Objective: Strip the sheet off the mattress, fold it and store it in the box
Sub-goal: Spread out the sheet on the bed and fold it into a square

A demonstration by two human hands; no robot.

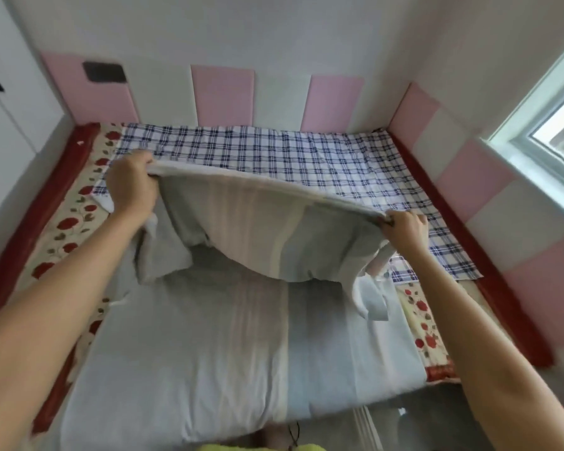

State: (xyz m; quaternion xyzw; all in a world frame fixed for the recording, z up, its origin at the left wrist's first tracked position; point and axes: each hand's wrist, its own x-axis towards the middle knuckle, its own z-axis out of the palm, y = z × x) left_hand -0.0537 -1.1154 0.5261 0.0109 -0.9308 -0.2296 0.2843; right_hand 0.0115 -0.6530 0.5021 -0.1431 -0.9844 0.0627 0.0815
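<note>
Room: pink and white wall panels ring the bed where we work, from nine round to three o'clock.
Sheet: our pale grey sheet covers the near half of the bed, from centre to six o'clock. Its far edge is raised and sags between our hands.
Left hand: our left hand, at ten o'clock, has its fingers curled round the raised edge.
Right hand: our right hand, at two o'clock, pinches the same edge.
Beneath: a blue checked cloth lies bare toward twelve o'clock. We see a floral mattress pad with a red border at nine and four o'clock.
Window: a white-framed window is at three o'clock.
</note>
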